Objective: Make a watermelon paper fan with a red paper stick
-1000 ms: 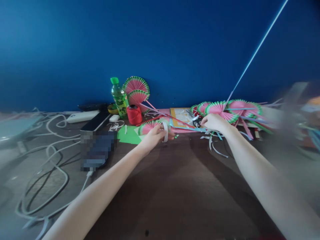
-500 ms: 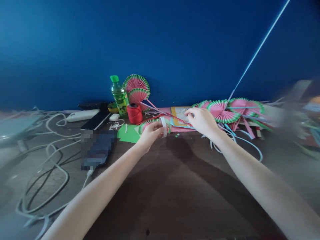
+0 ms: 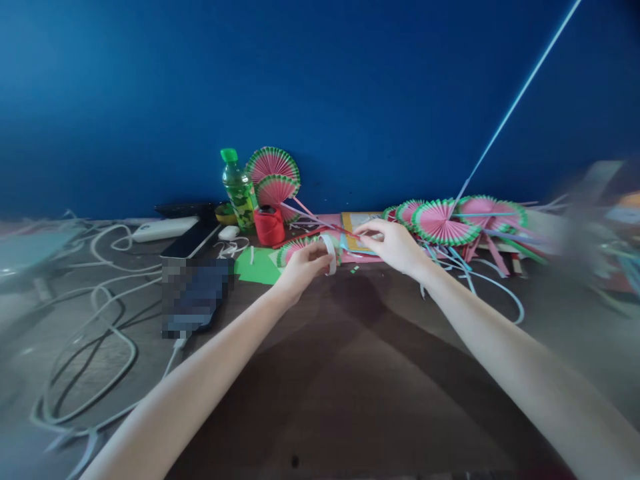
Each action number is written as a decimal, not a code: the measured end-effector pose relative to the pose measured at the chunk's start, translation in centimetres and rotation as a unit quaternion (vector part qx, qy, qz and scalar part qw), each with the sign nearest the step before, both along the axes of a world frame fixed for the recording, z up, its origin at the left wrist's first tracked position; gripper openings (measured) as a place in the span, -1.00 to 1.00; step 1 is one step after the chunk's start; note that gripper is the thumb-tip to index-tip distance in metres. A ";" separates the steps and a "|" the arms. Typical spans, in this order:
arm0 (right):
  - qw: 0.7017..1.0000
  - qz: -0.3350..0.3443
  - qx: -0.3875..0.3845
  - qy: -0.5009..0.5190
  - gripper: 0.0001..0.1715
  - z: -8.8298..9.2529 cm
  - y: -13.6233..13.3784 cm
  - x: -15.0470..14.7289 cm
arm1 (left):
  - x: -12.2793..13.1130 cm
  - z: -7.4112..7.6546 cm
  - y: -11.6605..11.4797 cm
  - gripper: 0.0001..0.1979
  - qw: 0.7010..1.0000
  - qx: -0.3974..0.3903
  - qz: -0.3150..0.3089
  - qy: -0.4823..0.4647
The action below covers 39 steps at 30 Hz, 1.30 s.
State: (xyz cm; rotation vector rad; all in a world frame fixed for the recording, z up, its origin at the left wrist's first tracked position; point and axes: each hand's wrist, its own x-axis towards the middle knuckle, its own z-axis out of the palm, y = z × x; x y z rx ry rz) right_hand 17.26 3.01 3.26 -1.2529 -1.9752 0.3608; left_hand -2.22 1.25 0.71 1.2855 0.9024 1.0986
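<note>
My left hand (image 3: pixel 304 265) closes its thumb and fingers round the near side of a white ring (image 3: pixel 329 254) standing on edge, which looks like a roll of tape. A pink and green pleated paper fan (image 3: pixel 290 251) lies just behind this hand. A short distance to the right, my right hand (image 3: pixel 393 245) is raised with its fingertips drawn together, pointing left toward the roll. Any small thing between those fingertips is too fine to make out. A red strip (image 3: pixel 345 231) runs close to them, and a yellow and blue packet (image 3: pixel 354 222) lies behind.
A green-capped bottle (image 3: pixel 239 193), a red spool (image 3: pixel 270 227) and upright fans (image 3: pixel 273 167) stand against the blue wall. More fans (image 3: pixel 447 223) and loose strips (image 3: pixel 505 290) lie right. At left are a phone (image 3: pixel 203 297), cables (image 3: pixel 127 360) and green paper (image 3: pixel 257 265).
My right hand has moved left and slightly down, its fingers now stretching further toward the white roll. My left hand keeps hold of the roll and has hardly shifted.
</note>
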 end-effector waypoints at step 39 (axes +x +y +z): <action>0.982 0.033 0.119 0.145 -0.93 -4.6 -2.5 -4.9 | 0.9 -0.8 -1.2 -0.86 0.952 0.197 0.108 0.209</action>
